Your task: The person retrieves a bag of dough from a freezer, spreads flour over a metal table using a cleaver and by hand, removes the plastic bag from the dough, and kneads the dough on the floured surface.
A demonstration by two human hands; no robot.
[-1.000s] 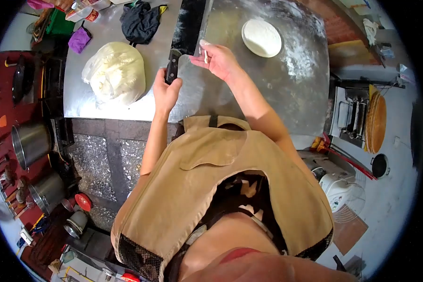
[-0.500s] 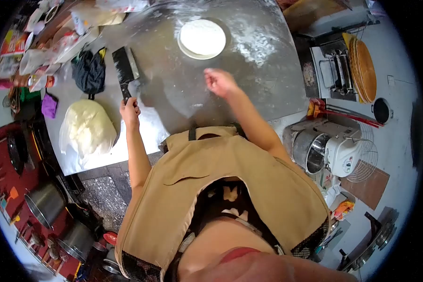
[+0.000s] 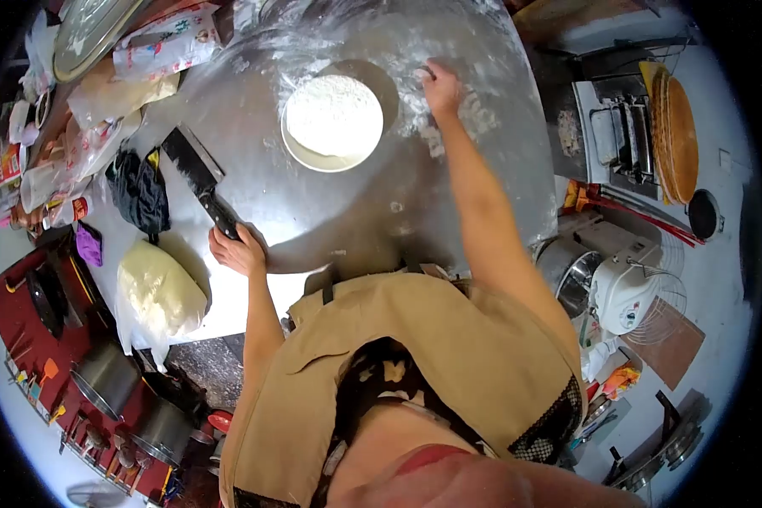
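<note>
Head view | left hand (image 3: 240,252) at cleaver (image 3: 191,162) handle, grip unclear; right hand (image 3: 443,90) well apart, fingers curled, contents unclear | cleaver between powder bowl (image 3: 334,123) and dark cloth (image 3: 138,191) | risk: loose hold on smooth table (image 3: 258,161), blade swivels, nicks cloth

Cleaver (image 3: 200,179) has a wide dark blade w/ a paler edge & a blk riveted handle; it's angled over the metal table (image 3: 351,207), blade up & L, handle down & R. Round white bowl (image 3: 311,159) w/ lots of white powder (image 3: 334,114) sits upright on table, R of cleaver, well apart.
</note>
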